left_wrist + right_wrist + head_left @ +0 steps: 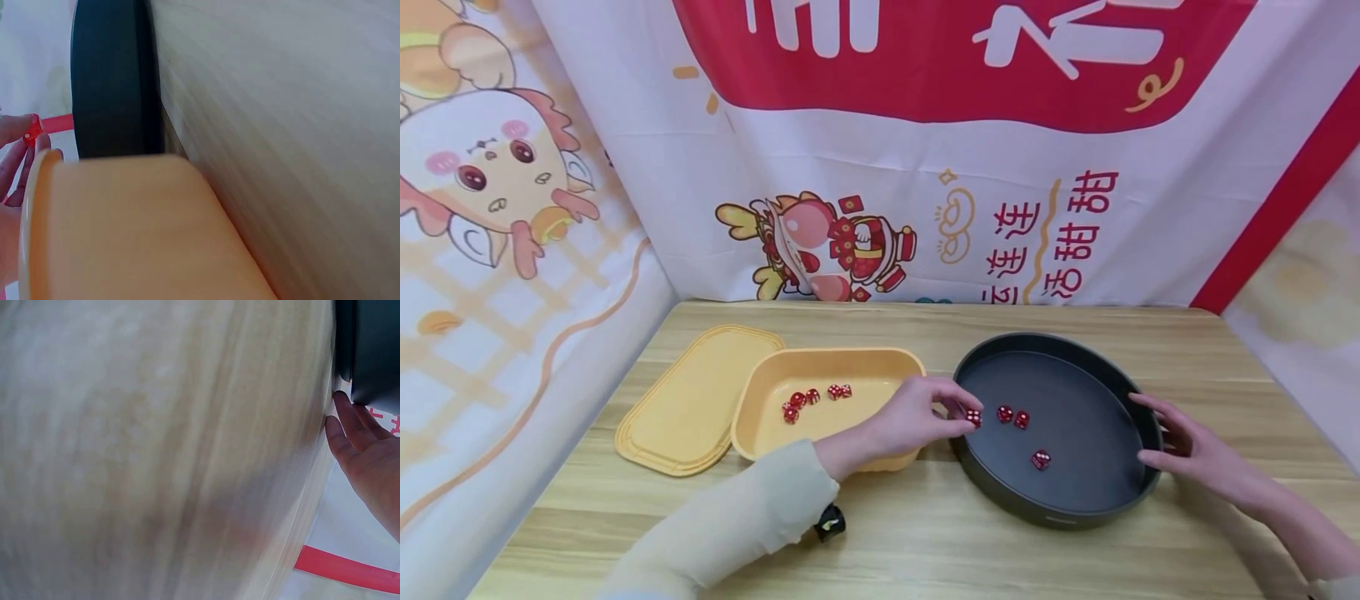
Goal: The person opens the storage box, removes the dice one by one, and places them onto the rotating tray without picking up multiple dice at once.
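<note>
My left hand (917,412) pinches a red die (973,417) with white pips between thumb and fingertips, close over the left rim of a round dark grey pan (1075,383). The same die (33,129) shows at the fingertips in the left wrist view. Inside the pan lie three more red dice (1022,419). On the pan's right side, my right hand (1202,454) holds the rim, thumb over the edge and other fingers along the outer wall. A yellow rectangular container (827,360) stands left of the pan, partly behind my left forearm, with several red dice (797,400) in it.
A flat yellow lid (700,396) lies left of the container, one edge against it. Everything rests on a wood-grain table (925,542). Printed cloth hangs (865,158) close behind the table and along its left and right sides.
</note>
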`<state>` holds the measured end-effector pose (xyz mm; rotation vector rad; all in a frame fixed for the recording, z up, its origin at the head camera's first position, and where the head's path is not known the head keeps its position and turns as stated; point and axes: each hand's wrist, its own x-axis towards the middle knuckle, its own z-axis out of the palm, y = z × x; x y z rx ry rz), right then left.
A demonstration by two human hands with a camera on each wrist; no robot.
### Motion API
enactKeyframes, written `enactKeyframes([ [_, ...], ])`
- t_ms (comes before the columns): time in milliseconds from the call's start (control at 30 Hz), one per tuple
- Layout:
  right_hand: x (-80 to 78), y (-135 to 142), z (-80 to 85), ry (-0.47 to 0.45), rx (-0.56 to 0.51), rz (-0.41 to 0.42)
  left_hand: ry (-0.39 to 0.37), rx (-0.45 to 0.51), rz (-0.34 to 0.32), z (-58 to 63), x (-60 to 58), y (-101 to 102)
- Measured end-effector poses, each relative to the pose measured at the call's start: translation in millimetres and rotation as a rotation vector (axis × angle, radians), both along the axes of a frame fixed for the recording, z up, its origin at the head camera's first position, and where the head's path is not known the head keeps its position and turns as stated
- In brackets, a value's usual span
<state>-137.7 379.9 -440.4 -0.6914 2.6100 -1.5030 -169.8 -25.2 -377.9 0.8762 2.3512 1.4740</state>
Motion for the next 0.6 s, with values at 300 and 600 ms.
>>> enactKeyframes([
  [300,-0.1,0,-0.6,0.0,-0.004,0.003,0.048,-0.052,0.03,-4.7,-3.8,36],
  [600,0.0,1,-1.2,-0.011,0.006,-0.006,0.11,-0.207,0.043,-12.0,-8.3,62],
])
